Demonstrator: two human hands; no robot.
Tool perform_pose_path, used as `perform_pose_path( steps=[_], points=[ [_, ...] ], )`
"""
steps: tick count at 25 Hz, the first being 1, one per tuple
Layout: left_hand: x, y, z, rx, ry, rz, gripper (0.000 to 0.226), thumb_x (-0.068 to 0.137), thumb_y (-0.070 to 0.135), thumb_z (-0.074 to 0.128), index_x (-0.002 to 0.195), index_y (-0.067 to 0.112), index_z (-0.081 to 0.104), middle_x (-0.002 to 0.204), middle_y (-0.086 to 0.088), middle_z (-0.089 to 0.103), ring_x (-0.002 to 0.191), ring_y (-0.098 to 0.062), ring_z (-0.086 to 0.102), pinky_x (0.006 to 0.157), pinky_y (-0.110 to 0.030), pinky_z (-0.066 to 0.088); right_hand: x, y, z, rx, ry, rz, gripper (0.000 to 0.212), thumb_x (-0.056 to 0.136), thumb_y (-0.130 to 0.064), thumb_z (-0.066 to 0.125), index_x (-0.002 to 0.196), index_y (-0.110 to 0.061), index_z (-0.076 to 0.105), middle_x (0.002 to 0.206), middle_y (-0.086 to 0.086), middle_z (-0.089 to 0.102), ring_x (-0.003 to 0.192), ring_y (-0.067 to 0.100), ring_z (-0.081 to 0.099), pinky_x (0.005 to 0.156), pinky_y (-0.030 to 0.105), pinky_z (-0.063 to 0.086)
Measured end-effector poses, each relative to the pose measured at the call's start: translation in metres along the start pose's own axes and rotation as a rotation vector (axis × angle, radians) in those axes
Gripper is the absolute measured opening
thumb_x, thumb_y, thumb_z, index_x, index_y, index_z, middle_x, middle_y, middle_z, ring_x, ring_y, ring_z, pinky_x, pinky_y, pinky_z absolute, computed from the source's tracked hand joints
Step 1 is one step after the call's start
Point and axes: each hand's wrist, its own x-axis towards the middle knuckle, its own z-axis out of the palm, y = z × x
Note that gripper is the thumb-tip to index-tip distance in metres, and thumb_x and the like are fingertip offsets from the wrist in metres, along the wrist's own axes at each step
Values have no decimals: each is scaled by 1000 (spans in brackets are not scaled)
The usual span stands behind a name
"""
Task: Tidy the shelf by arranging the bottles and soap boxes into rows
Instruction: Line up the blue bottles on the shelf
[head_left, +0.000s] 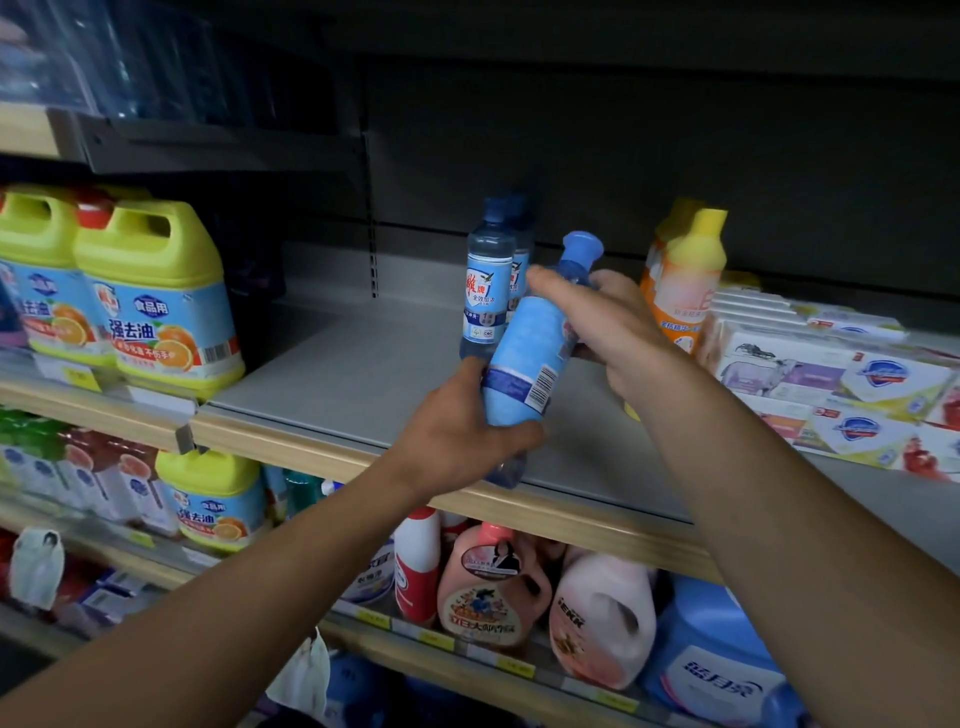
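Two bare forearms reach up from the bottom of the view toward a grey shop shelf (363, 374). Both hands hold one blue bottle (535, 343), tilted with its cap up and to the right, above the near middle of the shelf. The left hand (457, 431) wraps its fingers and thumb around the lower part of the bottle. The right hand (608, 322) curls around the bottle's neck, thumb across the front.

Just behind the held bottle, two more blue bottles (488, 280) stand upright, one behind the other, in the middle of the shelf. To the right stand orange bottles with yellow caps (685, 275), and beside them, further right, lie stacked white soap boxes (831, 384). On the left section of the shelving stand large yellow jugs (156, 296) with red caps and orange-fruit labels. The shelf below holds pink jugs (493, 587), a red and white bottle (415, 566) and a big blue jug (717, 654).
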Motion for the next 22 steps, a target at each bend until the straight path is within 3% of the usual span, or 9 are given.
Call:
perform_pose_path(
  steps=[3, 6, 8, 10, 12, 14, 17, 20, 22],
  points=[
    [-8, 4, -8, -759, -329, -313, 36, 75, 21, 73, 108, 9, 63, 98, -15, 70, 86, -32, 67, 77, -41, 54, -2, 8, -13, 450, -318, 292, 43, 82, -46, 63, 113, -16, 64, 103, 8, 74, 88, 21, 73, 77, 38, 58],
    [-11, 5, -16, -1099, -565, -462, 46, 74, 32, 64, 108, 0, 65, 98, -18, 68, 76, -32, 68, 67, -39, 58, -5, 28, -18, 645, -410, 359, 53, 87, -37, 56, 131, -7, 56, 133, 20, 59, 118, 33, 61, 102, 49, 46],
    [-8, 3, -16, -1022, -517, -440, 46, 75, 34, 64, 109, 3, 63, 98, -17, 68, 77, -31, 68, 68, -37, 58, -5, 27, -16, 639, -356, 289, 38, 90, -32, 60, 120, -8, 62, 119, 16, 66, 101, 28, 69, 89, 45, 56],
    [-4, 2, -10, -629, -310, -252, 34, 78, 30, 69, 106, 12, 63, 99, -11, 70, 82, -25, 69, 69, -31, 57, -5, 15, -12, 477, -256, 155, 25, 89, -30, 66, 107, -13, 66, 101, 7, 71, 80, 20, 74, 68, 38, 59],
    [0, -3, -2, -185, -59, -41, 33, 80, 32, 75, 108, 22, 59, 97, -1, 70, 82, -15, 69, 70, -26, 55, -3, 5, -6, 181, -127, -6, 27, 83, -36, 73, 101, -19, 65, 87, -2, 74, 75, 12, 74, 61, 33, 59],
    [0, -2, 3, -41, 116, 19, 39, 78, 34, 77, 110, 25, 55, 96, 5, 68, 82, -12, 67, 72, -27, 55, -3, 0, 2, 2, -11, -110, 34, 78, -48, 74, 96, -23, 62, 80, -7, 73, 70, 7, 72, 59, 29, 60],
    [-8, 15, 0, -561, -106, -183, 33, 84, 28, 71, 112, 15, 59, 100, -8, 71, 82, -21, 70, 70, -32, 60, 0, 2, 6, 26, -68, 65, 35, 82, -55, 65, 93, -22, 63, 77, -2, 76, 74, 12, 74, 72, 34, 60],
    [-16, 35, -10, -1099, -402, -530, 46, 70, 30, 70, 107, 4, 63, 85, -18, 69, 74, -30, 65, 59, -40, 59, 1, 20, 2, 266, -305, 372, 44, 91, -53, 55, 113, -18, 67, 110, 12, 73, 108, 28, 67, 98, 49, 50],
    [-16, 43, -14, -1211, -409, -581, 48, 69, 30, 69, 108, 2, 63, 84, -19, 68, 71, -30, 65, 57, -41, 59, 0, 32, 3, 291, -355, 417, 52, 89, -57, 55, 120, -17, 67, 119, 13, 69, 114, 29, 64, 102, 50, 47]
  ],
)
